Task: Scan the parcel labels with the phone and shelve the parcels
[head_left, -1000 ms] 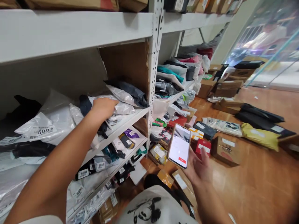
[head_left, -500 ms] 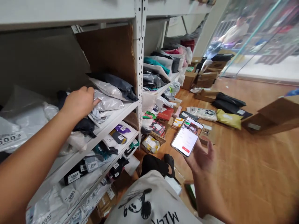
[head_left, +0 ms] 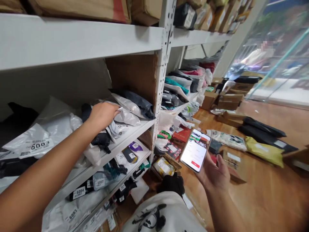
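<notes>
My left hand (head_left: 104, 113) reaches onto the middle shelf, its fingers curled over the edge of a silvery-white plastic mailing bag (head_left: 126, 116); the fingertips are partly hidden. Behind that bag lies a dark grey mailing bag (head_left: 138, 102) against a brown cardboard divider (head_left: 135, 72). A small black parcel (head_left: 102, 140) rests just below my left wrist. My right hand (head_left: 216, 172) is closed around a smartphone (head_left: 196, 150) with its lit screen facing up, showing a picture and a red button.
Bagged parcels labelled 6003 (head_left: 40, 145) fill the left of the shelf. Cardboard boxes (head_left: 82, 9) sit on the white shelf above. A perforated post (head_left: 161, 80) separates the bays. A yellow parcel (head_left: 264, 150) and boxes lie on the wooden floor; a person sits beyond the glass.
The view has tilted upward and turned left, bringing the upper shelf's boxes into sight. My left hand remains at the silvery bags, and my right hand still holds the smartphone.
</notes>
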`<state>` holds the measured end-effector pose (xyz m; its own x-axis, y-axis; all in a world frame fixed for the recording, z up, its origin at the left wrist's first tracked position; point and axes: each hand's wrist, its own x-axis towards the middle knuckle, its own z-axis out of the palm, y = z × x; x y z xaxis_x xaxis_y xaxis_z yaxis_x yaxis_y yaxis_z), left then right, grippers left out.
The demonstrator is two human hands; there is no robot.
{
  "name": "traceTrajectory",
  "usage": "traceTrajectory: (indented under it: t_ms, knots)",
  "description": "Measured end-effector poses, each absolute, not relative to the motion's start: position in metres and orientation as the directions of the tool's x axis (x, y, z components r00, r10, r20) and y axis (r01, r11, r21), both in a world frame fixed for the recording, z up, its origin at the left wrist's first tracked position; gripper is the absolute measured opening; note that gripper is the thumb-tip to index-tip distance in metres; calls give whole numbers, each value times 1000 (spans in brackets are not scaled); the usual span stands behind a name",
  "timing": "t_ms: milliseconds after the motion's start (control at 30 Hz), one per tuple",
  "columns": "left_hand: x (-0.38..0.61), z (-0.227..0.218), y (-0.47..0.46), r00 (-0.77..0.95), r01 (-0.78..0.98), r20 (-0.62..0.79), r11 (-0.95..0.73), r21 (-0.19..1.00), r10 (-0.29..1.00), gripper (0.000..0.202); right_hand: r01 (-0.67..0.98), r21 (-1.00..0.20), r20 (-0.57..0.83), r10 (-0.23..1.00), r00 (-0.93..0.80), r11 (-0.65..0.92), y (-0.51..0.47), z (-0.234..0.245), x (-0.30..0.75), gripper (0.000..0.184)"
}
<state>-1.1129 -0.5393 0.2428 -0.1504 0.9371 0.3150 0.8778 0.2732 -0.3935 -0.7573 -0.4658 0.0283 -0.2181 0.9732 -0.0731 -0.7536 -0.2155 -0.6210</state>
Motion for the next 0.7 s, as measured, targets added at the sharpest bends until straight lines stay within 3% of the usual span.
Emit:
traceTrajectory:
  t_ms: [200, 400, 500, 600, 700]
  knots:
    - [-1115, 254, -514, -91, 925, 286, 187, -332, 954, 31, -699, -613, -97, 913, -396, -368, -426, 27, -779, 45]
    - [-1101, 257, -516, -254, 935, 203, 293, -199, 946, 31, -573, -575, -220, 785, -579, -584, -367, 24, -787, 53]
    - [-1101, 251, -528, -326, 937, 174, 341, -68, 929, 34, -438, -565, -222, 640, -736, -699, -333, 28, -781, 54]
    - [-1103, 244, -544, -373, 927, 237, 372, 51, 897, 42, -264, -552, -152, 407, -901, -791, -308, 43, -781, 52]
    - [-1093, 245, -555, -473, 881, 161, 467, 74, 866, 40, -137, -614, -30, 196, -980, -777, -297, 65, -790, 47]
